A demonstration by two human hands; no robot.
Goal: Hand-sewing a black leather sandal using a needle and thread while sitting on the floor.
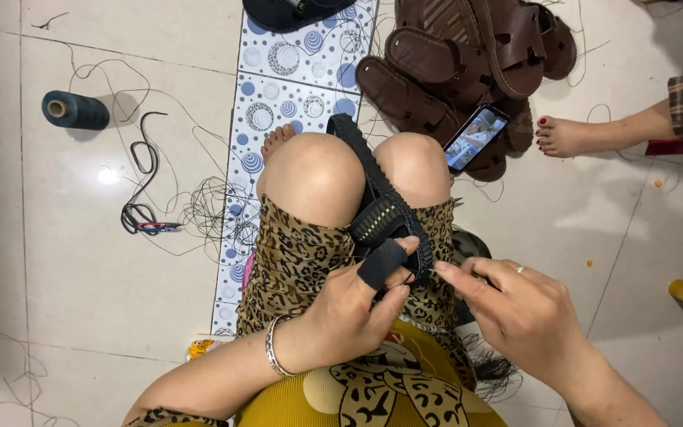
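A black sandal point(373, 198) lies clamped between my knees, sole edge up. My left hand point(357, 304), with a black sleeve over the index finger and a silver bangle at the wrist, grips the sandal's near end. My right hand point(515, 304), wearing a ring, pinches something thin at the sandal's edge right beside the left fingers; it looks like a needle, but I cannot tell for sure. Dark thread hangs below my right wrist.
A dark spool of thread point(75, 110) lies on the tiled floor at left, with loose thread and a black cord point(140, 190). Brown sandals point(468, 63) are piled at the top, a phone point(476, 138) resting on them. Another person's foot point(567, 136) is at right. A patterned mat point(294, 79) is under my feet.
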